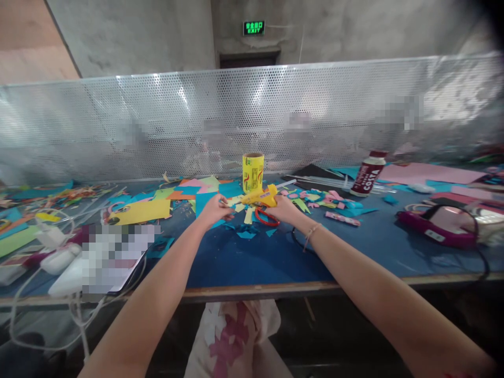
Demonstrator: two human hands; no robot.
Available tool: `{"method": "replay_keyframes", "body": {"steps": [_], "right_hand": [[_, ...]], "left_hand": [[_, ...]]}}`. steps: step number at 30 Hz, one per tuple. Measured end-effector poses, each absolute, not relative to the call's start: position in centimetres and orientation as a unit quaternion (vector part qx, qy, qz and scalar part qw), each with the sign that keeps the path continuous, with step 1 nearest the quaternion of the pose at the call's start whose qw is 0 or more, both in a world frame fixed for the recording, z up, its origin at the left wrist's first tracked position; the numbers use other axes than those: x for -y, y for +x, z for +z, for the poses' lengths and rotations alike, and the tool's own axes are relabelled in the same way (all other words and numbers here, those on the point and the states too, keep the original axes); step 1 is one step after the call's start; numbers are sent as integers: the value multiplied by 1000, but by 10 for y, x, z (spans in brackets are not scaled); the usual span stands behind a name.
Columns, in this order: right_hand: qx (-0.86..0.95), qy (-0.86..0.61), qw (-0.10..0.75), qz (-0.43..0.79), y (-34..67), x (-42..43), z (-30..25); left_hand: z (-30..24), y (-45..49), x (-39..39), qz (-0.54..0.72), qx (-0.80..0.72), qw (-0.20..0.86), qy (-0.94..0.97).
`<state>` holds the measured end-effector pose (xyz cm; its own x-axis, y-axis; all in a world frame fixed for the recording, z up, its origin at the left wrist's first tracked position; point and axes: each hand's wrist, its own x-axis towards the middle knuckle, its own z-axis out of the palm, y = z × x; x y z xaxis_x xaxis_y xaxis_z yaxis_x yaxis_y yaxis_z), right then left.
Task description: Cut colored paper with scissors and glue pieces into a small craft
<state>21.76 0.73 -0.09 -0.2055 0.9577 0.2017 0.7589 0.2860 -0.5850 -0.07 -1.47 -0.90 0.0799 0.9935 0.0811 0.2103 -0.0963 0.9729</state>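
Note:
My right hand point(286, 209) is wrapped round the handle of a yellow hot glue gun point(264, 196). The gun's nozzle points left, and a clear glue stick point(286, 184) sticks out of its back end. My left hand point(214, 211) is close to the nozzle with its fingers pinched together; what they hold is too small to make out. A blue paper sheet point(203, 201) shows just behind that hand. Below the gun lie red-handled scissors point(266, 216), partly hidden, among blue and pale paper scraps. Behind the gun stands a yellow printed roll point(252, 170).
A Costa bottle point(367, 174) stands at the right, near a purple device point(437, 226) with a black strap. On the left are a yellow card point(140, 212), white cables and a phone-like slab point(126, 268). A perforated metal screen point(173, 126) closes the table's back.

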Motion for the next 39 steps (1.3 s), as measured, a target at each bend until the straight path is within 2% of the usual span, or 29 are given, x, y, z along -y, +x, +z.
{"method": "replay_keyframes", "body": {"steps": [11, 15, 20, 24, 25, 28, 32, 36, 39], "right_hand": [[745, -588, 290, 121, 221, -13, 2], [746, -605, 223, 167, 225, -13, 2], [791, -594, 139, 53, 232, -18, -9], [798, -546, 250, -40, 226, -6, -7], [818, -513, 259, -19, 222, -1, -6], [912, -353, 177, 114, 205, 15, -3], [940, -271, 137, 155, 191, 24, -9], [922, -279, 196, 181, 191, 15, -16], [869, -318, 264, 271, 194, 4, -18]], "left_hand": [[-6, -3, 12, 474, -531, 409, 571], [-5, -4, 14, 469, -535, 417, 566], [-5, -5, 15, 465, -523, 424, 574], [-8, -5, 12, 463, -514, 418, 588], [-9, -4, 11, 463, -513, 418, 589], [-12, -4, 9, 468, -511, 421, 585], [-15, -4, 8, 462, -516, 417, 589], [-13, -2, 9, 445, -524, 419, 593], [-11, -1, 10, 444, -526, 415, 595]]}}
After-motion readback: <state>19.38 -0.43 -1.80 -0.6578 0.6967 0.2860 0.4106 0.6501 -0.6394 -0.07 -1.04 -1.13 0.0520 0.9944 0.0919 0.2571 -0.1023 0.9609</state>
